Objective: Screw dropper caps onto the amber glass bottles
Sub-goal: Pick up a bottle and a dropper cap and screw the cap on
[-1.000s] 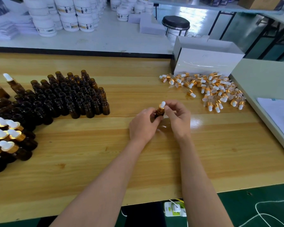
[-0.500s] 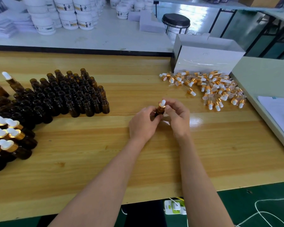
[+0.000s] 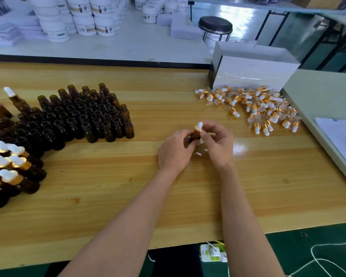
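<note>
Here, the small amber glass bottle [image 3: 194,136] is held upright over the middle of the pale wooden table [image 3: 168,196], between both hands, probably so that one hand braces the glass while the other turns the top. The left hand [image 3: 176,151] curls its fingers [image 3: 188,142] round the bottle's body, hiding most of it. The right hand [image 3: 219,145] bends its fingers [image 3: 203,134] in to pinch the gold-collared dropper cap with white rubber bulb [image 3: 198,126], which sits on the bottle's neck, the bulb poking out above the fingertips. The open amber bottles [image 3: 84,114] stand massed to the left and the loose gold-and-white caps [image 3: 258,108] lie heaped to the right, each stock near the hand that would fetch it.
</note>
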